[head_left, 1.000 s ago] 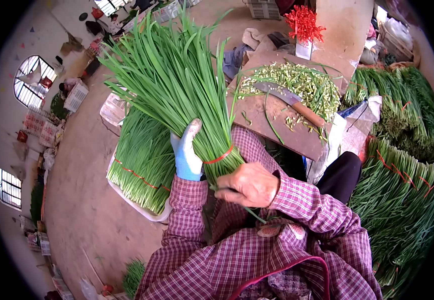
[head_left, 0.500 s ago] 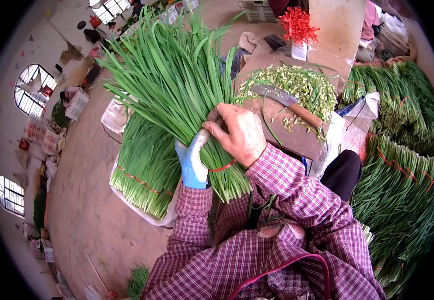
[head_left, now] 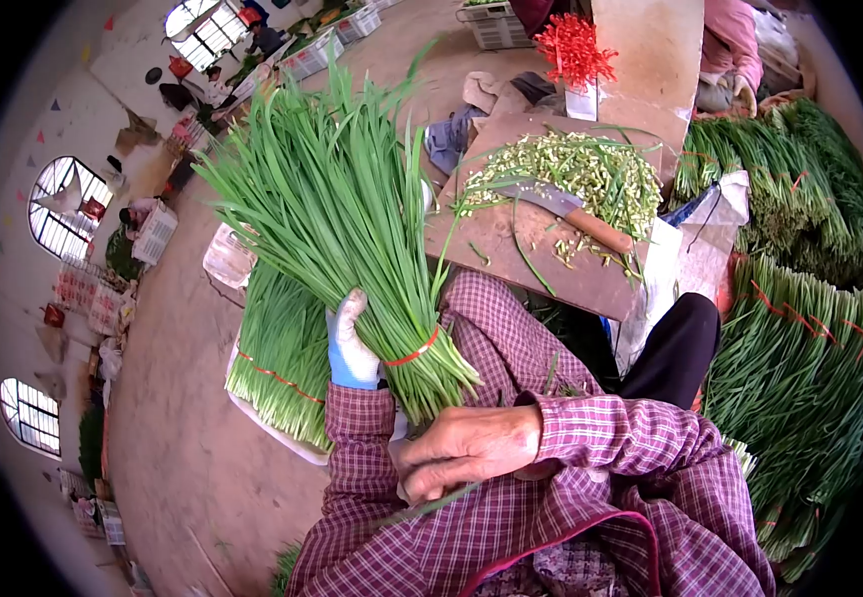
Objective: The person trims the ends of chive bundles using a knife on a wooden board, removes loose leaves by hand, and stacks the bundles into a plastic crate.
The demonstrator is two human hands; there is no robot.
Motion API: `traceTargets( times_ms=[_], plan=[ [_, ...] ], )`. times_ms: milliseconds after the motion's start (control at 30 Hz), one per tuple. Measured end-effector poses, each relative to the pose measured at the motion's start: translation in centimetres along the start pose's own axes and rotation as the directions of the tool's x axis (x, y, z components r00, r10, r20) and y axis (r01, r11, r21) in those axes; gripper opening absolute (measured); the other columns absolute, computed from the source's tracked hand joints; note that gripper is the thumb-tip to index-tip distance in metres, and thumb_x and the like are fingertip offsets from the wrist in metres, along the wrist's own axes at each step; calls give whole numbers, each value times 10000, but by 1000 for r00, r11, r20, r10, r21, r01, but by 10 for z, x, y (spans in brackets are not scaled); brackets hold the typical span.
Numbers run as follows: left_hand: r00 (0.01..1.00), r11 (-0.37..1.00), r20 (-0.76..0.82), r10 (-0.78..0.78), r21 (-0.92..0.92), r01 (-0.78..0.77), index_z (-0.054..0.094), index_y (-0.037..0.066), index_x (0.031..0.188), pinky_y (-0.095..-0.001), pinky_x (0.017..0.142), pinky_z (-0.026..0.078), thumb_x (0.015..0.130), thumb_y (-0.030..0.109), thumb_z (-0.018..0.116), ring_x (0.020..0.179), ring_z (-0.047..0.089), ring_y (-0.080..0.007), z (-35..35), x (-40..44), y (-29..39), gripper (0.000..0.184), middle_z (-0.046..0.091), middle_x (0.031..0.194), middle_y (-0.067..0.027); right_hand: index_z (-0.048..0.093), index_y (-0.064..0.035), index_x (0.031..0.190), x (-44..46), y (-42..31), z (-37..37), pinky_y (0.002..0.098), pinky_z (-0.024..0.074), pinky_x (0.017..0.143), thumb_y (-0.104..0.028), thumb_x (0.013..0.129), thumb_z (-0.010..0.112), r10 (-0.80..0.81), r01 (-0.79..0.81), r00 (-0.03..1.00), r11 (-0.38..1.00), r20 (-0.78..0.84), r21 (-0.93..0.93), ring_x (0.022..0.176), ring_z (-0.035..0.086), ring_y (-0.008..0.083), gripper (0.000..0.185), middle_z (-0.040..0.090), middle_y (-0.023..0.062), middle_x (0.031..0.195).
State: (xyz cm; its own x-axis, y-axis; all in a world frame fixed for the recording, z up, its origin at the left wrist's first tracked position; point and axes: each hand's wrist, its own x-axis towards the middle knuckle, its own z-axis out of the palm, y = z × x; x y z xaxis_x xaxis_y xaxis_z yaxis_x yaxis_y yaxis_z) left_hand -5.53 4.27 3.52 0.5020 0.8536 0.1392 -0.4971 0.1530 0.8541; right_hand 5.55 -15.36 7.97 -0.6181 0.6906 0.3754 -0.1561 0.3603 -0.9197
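Observation:
My left hand (head_left: 354,340), in a white and blue glove, is closed around a bunch of garlic chives (head_left: 352,209). The bunch leans up and to the left, with a red band (head_left: 413,348) tied near its cut stem ends. Below those stems my bare right hand (head_left: 471,448) is over my lap, fingers curled together. A thin green chive leaf (head_left: 438,502) trails from under its fingers, slightly blurred. Behind my left hand lies another banded stack of chives (head_left: 287,368) in a white crate.
A knife (head_left: 571,209) rests among chopped stem ends (head_left: 590,164) on a board (head_left: 481,239). Red ties (head_left: 575,50) hang beyond it. Banded chives (head_left: 794,388) are piled at right. A co-worker's hand (head_left: 745,95) shows at upper right, and crates (head_left: 153,234) stand far left.
My right hand has left the leaves of the bunch and moved down to my lap with a leaf strand. The held bunch has shifted slightly left and down.

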Motion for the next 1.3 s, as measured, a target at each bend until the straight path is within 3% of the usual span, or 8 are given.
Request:
traceTargets(
  times_ms=[33,67,200,300,433,667,1267,1300],
  plan=[
    [999,999,13,-34,0,34,463,-18,1313,-373,951,510,814,173,586,1065,611,-222,-3,-3,5,549,591,1204,-126,624,-19,929,-5,-10,-11,374,519,621,-413,995,471,-25,39,998,963,54,-265,640,649,261,429,664,111,701],
    [999,999,-4,-51,16,51,465,-16,1312,-377,953,510,807,154,575,1066,612,-230,2,-8,10,545,593,1204,-127,633,-31,916,-7,-10,-15,418,508,605,-398,952,553,-114,48,982,923,-152,-381,630,637,311,377,647,133,708],
    [996,959,61,64,271,-78,483,-6,1305,-340,932,499,800,94,577,1052,607,-208,16,-24,25,523,601,1192,-109,616,-118,1088,4,-42,-54,379,503,824,-312,812,687,-244,-451,772,440,-587,-776,1000,600,278,345,614,65,1077],
    [997,951,41,69,300,-78,461,5,1320,-308,924,481,820,54,572,1063,584,-176,30,-33,25,514,580,1204,-91,570,-247,1228,24,-31,-81,520,350,1044,-370,749,712,-546,-368,768,51,-334,-929,1234,463,234,515,544,3,1220],
    [1000,958,5,21,286,-22,453,15,1324,-319,930,488,846,90,590,1058,587,-178,17,-38,27,503,572,1212,-97,530,-268,1273,12,4,-110,593,269,1092,-468,780,660,-505,-494,760,-37,-410,-869,1237,442,248,548,542,5,1185],
    [997,982,-19,-78,169,80,459,14,1317,-374,921,519,863,147,630,1058,610,-225,4,-47,29,503,587,1205,-118,614,-257,1180,-22,32,-92,589,283,1072,-461,773,667,-354,-573,755,53,-552,-818,1118,498,225,458,555,-3,1029],
    [1000,927,16,-26,375,18,518,-2,1208,-298,817,531,786,174,661,856,618,-146,-27,-60,25,479,620,1018,-57,648,-172,948,-26,-39,-93,540,352,1035,-249,762,717,-613,-508,628,144,-479,-850,999,534,203,213,572,-10,970],
    [998,919,-8,-66,389,64,520,12,1211,-294,834,525,775,163,689,904,616,-147,-43,-61,23,491,612,1086,-67,658,-206,1067,-26,-43,-95,532,330,1040,-254,773,716,-567,-521,661,126,-492,-844,1079,530,219,303,589,-27,1071]
  ],
)
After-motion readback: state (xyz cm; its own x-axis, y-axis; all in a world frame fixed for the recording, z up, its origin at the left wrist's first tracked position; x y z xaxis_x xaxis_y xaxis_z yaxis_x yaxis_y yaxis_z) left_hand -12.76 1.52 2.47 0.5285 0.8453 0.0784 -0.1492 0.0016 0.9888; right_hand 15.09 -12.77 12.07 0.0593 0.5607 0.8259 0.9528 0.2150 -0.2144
